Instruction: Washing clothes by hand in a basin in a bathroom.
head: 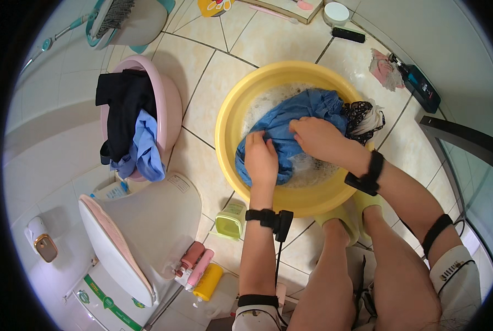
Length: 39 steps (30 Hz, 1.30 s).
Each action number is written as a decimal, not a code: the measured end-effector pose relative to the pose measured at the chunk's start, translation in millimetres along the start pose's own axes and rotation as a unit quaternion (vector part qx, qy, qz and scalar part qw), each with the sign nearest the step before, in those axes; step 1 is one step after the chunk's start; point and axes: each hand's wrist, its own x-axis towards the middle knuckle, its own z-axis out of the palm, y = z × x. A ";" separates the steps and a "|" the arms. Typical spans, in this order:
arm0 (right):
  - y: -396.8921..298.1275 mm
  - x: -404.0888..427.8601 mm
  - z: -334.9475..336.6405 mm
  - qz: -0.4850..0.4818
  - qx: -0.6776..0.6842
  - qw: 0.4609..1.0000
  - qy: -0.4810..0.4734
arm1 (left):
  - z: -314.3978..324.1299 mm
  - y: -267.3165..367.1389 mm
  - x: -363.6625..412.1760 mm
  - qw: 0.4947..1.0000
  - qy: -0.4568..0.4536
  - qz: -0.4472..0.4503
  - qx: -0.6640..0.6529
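A blue garment [308,108] lies bunched and wet in a round yellow plastic basin [228,169] with foamy water [312,169]. My left hand [261,159] is on the near left part of the garment, its fingers and thumb closed over a fold. Curled fingers of my right hand [319,138] touch the cloth near its middle; whether they grip it is hidden. A black patterned cloth [360,122] with a whitish part hangs over the basin's right rim.
At left, a pink tub [170,111] holds black clothing [128,99] and light-blue clothing [147,138]. A toilet [163,219], bottles [209,281] and a green container [230,221] stand nearer. A black brush [348,34], dark pump bottle [422,89] and glass door [470,165] are right.
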 end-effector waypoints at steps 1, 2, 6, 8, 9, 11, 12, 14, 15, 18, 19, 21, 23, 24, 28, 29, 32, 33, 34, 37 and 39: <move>9.3 1.7 12.3 0.001 -0.001 1.000 0.001 | 6.1 -2.8 0.7 0.997 -0.019 -0.036 0.061; 18.6 2.4 23.0 0.009 -0.048 0.998 0.041 | 10.4 -11.1 -0.9 0.997 -0.018 -0.036 0.063; 31.6 5.6 40.7 0.022 -0.138 0.988 0.068 | 15.8 -35.0 -15.0 0.994 -0.010 -0.029 0.103; 40.5 8.4 36.1 0.023 -0.125 0.990 0.066 | 15.2 -39.7 -20.1 0.993 -0.006 -0.026 0.116; 43.2 8.6 33.0 0.022 -0.113 0.991 0.066 | 14.0 -43.3 -21.8 0.994 -0.004 -0.021 0.104; 41.8 3.5 24.7 -0.008 -0.079 0.994 0.079 | 10.4 -48.1 -26.7 0.996 -0.003 -0.015 0.091; 36.6 2.6 16.5 -0.042 -0.042 0.994 0.093 | 7.3 -50.9 -28.9 0.997 0.004 0.005 0.075; 17.4 4.3 -1.3 -0.019 0.097 0.993 0.060 | 1.7 -65.3 -28.5 0.998 0.013 0.022 0.063; 6.0 4.1 -16.0 0.009 0.229 0.973 0.028 | 0.2 -74.1 -26.1 0.998 -0.035 -0.004 -0.047; -2.9 8.0 -52.4 0.080 0.304 0.949 0.023 | -20.7 -54.8 -28.0 0.945 -0.101 -0.106 -0.292; -1.5 7.9 -60.8 0.081 0.302 0.950 0.025 | -35.1 -39.3 -31.0 0.884 -0.114 -0.181 -0.417; -0.8 10.6 -67.3 -0.053 0.269 0.962 -0.001 | -56.5 -31.5 -35.5 0.854 -0.083 -0.154 -0.489; 3.6 15.7 -67.3 -0.079 0.172 0.979 -0.075 | -70.7 -14.8 -35.3 0.780 -0.078 -0.209 -0.584; -6.9 21.5 -67.4 -0.020 0.188 0.979 -0.080 | -70.1 -1.1 -31.9 0.775 -0.030 -0.245 -0.581; -30.1 47.6 -27.4 0.074 0.121 0.986 0.089 | -23.9 -19.3 -3.3 0.930 0.137 -0.178 -0.289; -28.8 56.1 -5.9 0.091 0.025 0.980 0.173 | -9.3 -16.5 4.8 0.961 0.170 -0.125 -0.179; 3.4 76.9 52.8 -0.019 -0.089 0.972 0.219 | 25.7 -14.3 22.9 0.979 0.143 -0.143 0.018; 15.7 76.9 70.2 -0.044 -0.147 0.962 0.226 | 38.5 -18.7 21.8 0.983 0.100 -0.141 0.058; 25.9 75.2 80.4 0.017 -0.118 0.981 0.153 | 50.9 -26.2 19.6 0.984 0.057 -0.138 0.099; 36.5 77.6 96.7 0.096 -0.085 0.989 0.076 | 66.5 -49.3 9.6 0.963 -0.016 -0.222 0.149; 33.8 77.5 95.4 0.102 -0.089 0.989 0.060 | 72.7 -54.7 7.7 0.958 -0.045 -0.240 0.150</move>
